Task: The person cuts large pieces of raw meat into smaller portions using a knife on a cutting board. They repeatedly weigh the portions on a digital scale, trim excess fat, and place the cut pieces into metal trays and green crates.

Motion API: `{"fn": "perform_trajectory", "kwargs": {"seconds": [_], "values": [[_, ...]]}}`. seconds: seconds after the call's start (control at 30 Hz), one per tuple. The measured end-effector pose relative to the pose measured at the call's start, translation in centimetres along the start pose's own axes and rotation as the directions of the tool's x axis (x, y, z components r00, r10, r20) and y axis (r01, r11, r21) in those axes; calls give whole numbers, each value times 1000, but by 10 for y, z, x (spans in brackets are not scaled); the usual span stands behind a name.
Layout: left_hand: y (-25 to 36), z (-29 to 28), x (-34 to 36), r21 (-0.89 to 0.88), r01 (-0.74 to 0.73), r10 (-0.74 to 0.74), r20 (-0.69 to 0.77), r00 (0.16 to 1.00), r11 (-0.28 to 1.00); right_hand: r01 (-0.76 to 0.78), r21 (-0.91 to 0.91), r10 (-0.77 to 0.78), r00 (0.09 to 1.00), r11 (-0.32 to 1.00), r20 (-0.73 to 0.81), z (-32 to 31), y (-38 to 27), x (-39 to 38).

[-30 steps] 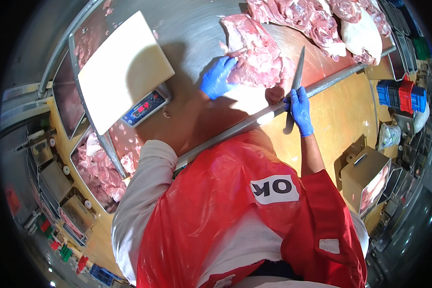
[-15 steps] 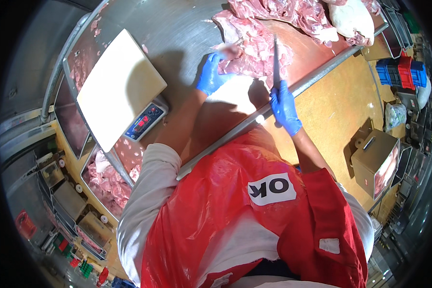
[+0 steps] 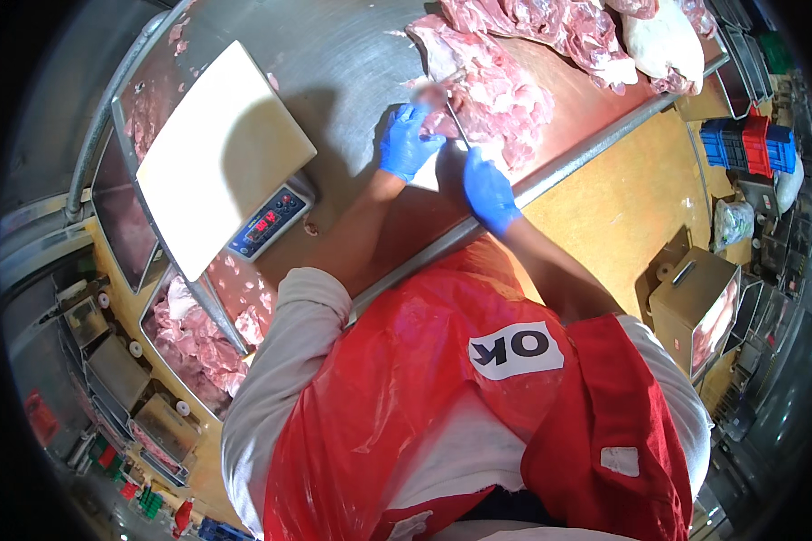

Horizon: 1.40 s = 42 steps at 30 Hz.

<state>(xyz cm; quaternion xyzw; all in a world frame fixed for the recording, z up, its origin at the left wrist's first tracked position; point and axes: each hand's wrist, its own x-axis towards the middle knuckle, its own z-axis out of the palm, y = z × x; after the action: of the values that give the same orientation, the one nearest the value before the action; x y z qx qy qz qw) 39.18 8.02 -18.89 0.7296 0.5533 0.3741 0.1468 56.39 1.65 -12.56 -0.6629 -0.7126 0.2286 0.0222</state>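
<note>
A large piece of pink raw meat [image 3: 507,97] lies spread on the steel table, a white layer showing along its near edge. My left hand [image 3: 410,144], in a blue glove, grips the meat's left edge between fingers and thumb. Part of that edge beside the fingertips is blurred. My right hand [image 3: 490,191], also gloved in blue, is closed round the handle of a knife [image 3: 457,123]. The handle is hidden in the fist. The thin blade points away and to the left, its tip at the meat near my left fingers.
A scale [image 3: 272,222] with a large white board [image 3: 221,153] on top stands to the left. More raw meat [image 3: 550,32] lies at the far right of the table. Below the table's left end is a bin [image 3: 164,368] of meat pieces. The metal table edge [image 3: 595,153] runs before me.
My right hand has moved left with the knife, and the blade has swung from over the meat's right part to beside my left hand. My left hand has closed in on the meat's edge.
</note>
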Motion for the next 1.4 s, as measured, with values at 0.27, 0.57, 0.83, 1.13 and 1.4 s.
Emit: {"fn": "perform_trajectory", "kwargs": {"seconds": [0.27, 0.57, 0.83, 1.13, 1.4], "values": [[7, 19, -1, -56, 1, -3, -34, 999, 998, 10, 97, -15, 999, 995, 51, 0, 1, 39], [-18, 36, 22, -17, 2, -2, 5, 1000, 1000, 81, -10, -79, 991, 997, 112, 15, 60, 55], [-19, 31, 39, 119, -15, 26, -88, 996, 993, 237, -54, -236, 971, 970, 32, 31, 32, 110], [-74, 11, 40, -92, 392, -398, -56, 916, 915, 203, -74, -174, 942, 976, 289, -31, 93, -3], [-4, 12, 35, 226, 239, -253, 33, 967, 944, 125, 27, -126, 991, 992, 36, 3, 27, 63]]}}
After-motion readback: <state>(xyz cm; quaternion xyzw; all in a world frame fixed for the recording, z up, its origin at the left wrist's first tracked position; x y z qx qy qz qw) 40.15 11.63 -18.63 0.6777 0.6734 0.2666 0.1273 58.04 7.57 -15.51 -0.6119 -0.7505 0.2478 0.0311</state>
